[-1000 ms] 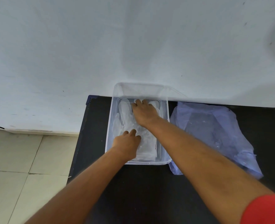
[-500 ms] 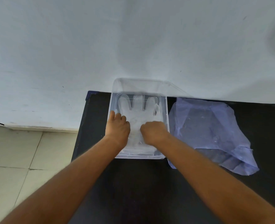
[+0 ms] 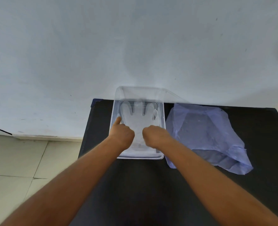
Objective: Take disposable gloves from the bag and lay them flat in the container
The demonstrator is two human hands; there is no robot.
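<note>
A clear plastic container (image 3: 163,115) stands at the far left part of the black table (image 3: 143,185). Inside it a translucent disposable glove (image 3: 138,115) lies flat, its fingers pointing away from me. My left hand (image 3: 122,134) rests on the glove's left side with the index finger stretched out and the other fingers curled. My right hand (image 3: 156,136) sits on the glove's right side with its fingers curled under. Both hands cover the glove's near half, and I cannot tell whether either one pinches it. The bluish plastic bag (image 3: 205,132) lies crumpled right of the container.
A white wall (image 3: 135,46) rises directly behind the table and the container. The table's left edge drops to a tiled floor (image 3: 20,160). Black tabletop stretches in front of the container and past the bag to the right.
My right hand slid back from the glove's fingertips to its palm area. My left hand shifted forward along the left side and stretched out its index finger. The glove's fingers now show.
</note>
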